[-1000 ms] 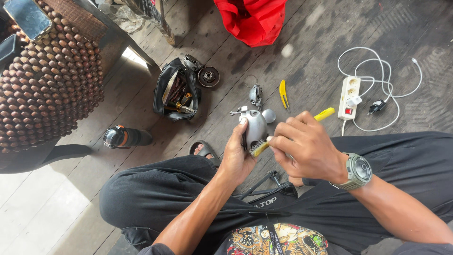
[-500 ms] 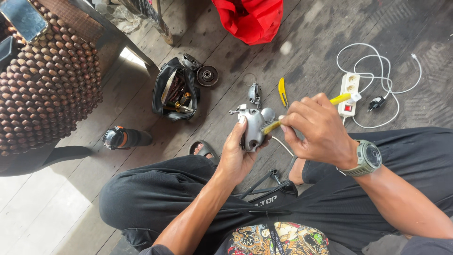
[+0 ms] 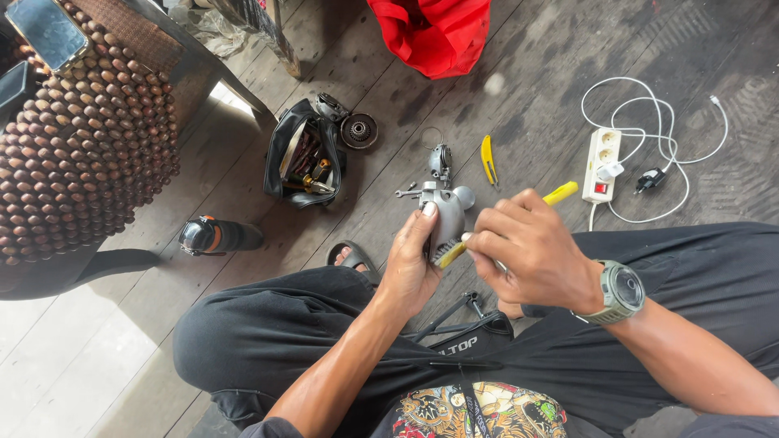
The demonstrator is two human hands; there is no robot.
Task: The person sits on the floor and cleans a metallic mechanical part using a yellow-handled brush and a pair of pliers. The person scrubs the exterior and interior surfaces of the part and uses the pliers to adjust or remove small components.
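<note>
Dark, worn floorboards spread under my crossed legs, with an open tool bag far left, a yellow-handled tool beyond, and a white power strip far right. My left hand is wrapped around a grey metal part, holding it upright over my lap to keep its face reachable. My right hand, wrist bent inward, pinches a yellow-handled brush, bristles against the part.

Left hand grips grey metal part; right hand brushes it.
</note>
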